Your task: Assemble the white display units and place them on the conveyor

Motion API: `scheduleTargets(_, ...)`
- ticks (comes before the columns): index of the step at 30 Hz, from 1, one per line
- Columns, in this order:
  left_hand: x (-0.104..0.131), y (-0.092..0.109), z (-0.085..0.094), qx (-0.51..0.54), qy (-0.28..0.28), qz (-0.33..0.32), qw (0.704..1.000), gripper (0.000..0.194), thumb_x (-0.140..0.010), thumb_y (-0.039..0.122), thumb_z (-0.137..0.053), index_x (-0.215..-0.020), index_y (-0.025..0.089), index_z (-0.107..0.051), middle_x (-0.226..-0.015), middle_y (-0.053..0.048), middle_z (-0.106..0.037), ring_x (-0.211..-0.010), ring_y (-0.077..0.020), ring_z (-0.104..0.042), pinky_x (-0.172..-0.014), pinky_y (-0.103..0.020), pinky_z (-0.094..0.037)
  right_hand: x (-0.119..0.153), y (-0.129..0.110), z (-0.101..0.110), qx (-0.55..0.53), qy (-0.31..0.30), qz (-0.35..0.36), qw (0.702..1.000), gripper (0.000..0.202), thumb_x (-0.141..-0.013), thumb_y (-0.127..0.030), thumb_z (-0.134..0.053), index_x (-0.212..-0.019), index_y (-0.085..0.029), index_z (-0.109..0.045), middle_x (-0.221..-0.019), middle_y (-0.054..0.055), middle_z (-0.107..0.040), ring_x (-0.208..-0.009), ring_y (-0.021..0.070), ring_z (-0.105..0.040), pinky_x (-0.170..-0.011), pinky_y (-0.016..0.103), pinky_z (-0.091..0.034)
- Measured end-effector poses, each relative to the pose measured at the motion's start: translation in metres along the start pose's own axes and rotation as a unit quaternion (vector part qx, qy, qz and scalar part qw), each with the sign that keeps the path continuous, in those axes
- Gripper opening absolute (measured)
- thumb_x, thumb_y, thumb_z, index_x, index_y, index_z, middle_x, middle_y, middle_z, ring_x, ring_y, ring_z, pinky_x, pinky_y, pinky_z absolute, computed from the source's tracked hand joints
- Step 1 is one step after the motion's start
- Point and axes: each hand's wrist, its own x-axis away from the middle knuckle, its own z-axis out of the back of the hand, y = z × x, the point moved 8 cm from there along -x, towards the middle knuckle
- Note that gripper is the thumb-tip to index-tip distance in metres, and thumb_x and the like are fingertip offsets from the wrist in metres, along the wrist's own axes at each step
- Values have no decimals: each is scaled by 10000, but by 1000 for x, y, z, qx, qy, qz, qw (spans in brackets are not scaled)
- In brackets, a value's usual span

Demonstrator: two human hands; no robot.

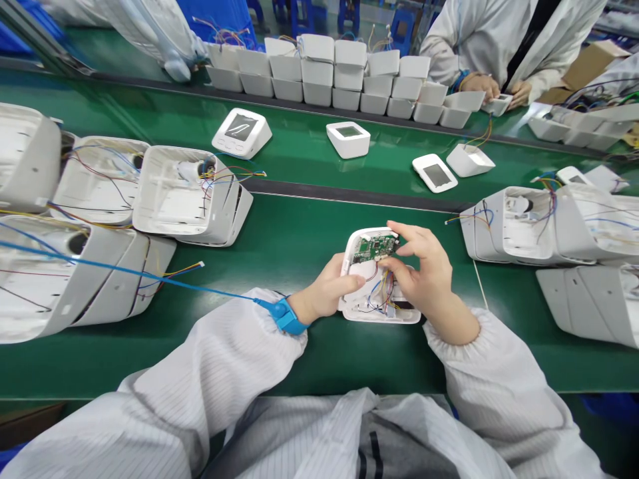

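A white front cover [349, 241] with a green circuit board [375, 247] on its inner side is tilted up in front of me. Below it lies a white housing [382, 318] with several coloured wires [383, 290] inside. My left hand [333, 285] grips the left side of the cover, its thumb across the lower edge. At the board's right end, my right hand [423, 266] has its index finger at the cover's top edge and its thumb by small white connectors at the board's lower edge. Whether the thumb pinches a plug is too small to tell.
Wired white housings [184, 199] are stacked at left, and more housings [529, 226] at right. White display units [242, 133] lie on the strip ahead, with a row of shells [317, 73] behind. A blue wrist-strap cord [200, 287] runs left. Co-workers' hands [482, 86] work opposite.
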Motion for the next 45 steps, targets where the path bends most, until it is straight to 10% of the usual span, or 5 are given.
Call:
scheduleTargets(19, -13, 25, 19, -129, -18, -69, 989, 496, -659, 552, -786, -908, 129, -720, -787, -67, -716, -710, -215, -658, -651, -322, -521, 7, 31, -4, -108, -40, -172, 978, 404, -811, -393, -735, -1147, -239, -572, -1060, 60, -709, -911, 217, -689, -743, 355, -562)
scheduleTargets(29, -11, 32, 2, -535, -41, -93, 839, 968, -632, 584, -795, -1437, 180, -439, -1347, -161, -580, -1216, -369, -541, -1042, -551, -415, 4, -41, -17, 45, -137, 184, 972, 165, -913, -119, -530, -873, -232, -643, -907, 7, -731, -865, 182, -610, -766, 359, -452)
scheduleTargets(34, -10, 34, 2, -472, -17, -196, 859, 907, -763, 389, -697, -1520, 215, -229, -1493, -168, -389, -1345, -359, -410, -1126, -565, -331, -10, -8, 18, 64, -39, 38, 996, 166, -886, -264, -640, -1049, -233, -650, -1068, 74, -695, -1041, 237, -603, -847, 387, -478)
scheduleTargets(40, 2, 23, -2, -276, -78, -265, 920, 809, -839, 460, -628, -1508, 240, -231, -1513, -162, -336, -1360, -356, -410, -1135, -544, -339, 15, 4, -29, 134, -378, -47, 915, 113, -876, -183, -606, -835, -209, -709, -788, 30, -657, -723, 165, -597, -563, 290, -356)
scheduleTargets(45, 5, 10, 0, -179, -85, -231, 952, 881, -815, 558, -657, -1508, 228, -225, -1423, -169, -437, -1346, -362, -434, -1140, -554, -337, 22, -2, -51, 197, -432, -53, 878, 168, -854, -150, -571, -942, -178, -711, -928, 70, -670, -794, 187, -597, -559, 304, -290)
